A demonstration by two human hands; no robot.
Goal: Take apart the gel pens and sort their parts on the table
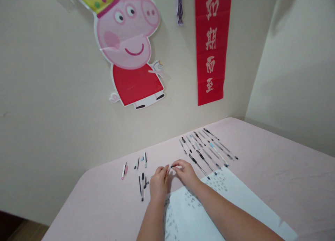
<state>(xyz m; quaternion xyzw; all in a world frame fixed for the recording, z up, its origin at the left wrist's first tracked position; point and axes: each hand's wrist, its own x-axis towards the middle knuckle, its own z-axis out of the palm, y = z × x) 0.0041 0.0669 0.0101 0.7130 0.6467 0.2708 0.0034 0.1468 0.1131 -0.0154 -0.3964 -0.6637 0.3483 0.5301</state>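
Note:
My right hand (186, 172) pinches a small dark piece (171, 166), which looks like part of a pen, between thumb and fingertips. Just to its left is my left hand (159, 183), its fingers closed together; what they hold is mostly hidden. The two sets of fingertips nearly meet above the pink tablecloth. Left of my left hand lie loose pen parts, among them a thin dark refill (140, 186), a black cap (142, 176) and a small black piece (145, 182).
Several pens (199, 166) lie in slanted rows at the right. A white sheet (235, 195) with dark marks is under my forearms. Further left are a white-and-pink pen (123, 172) and a white pen (145, 159). The wall borders the table's (274, 157) far edge.

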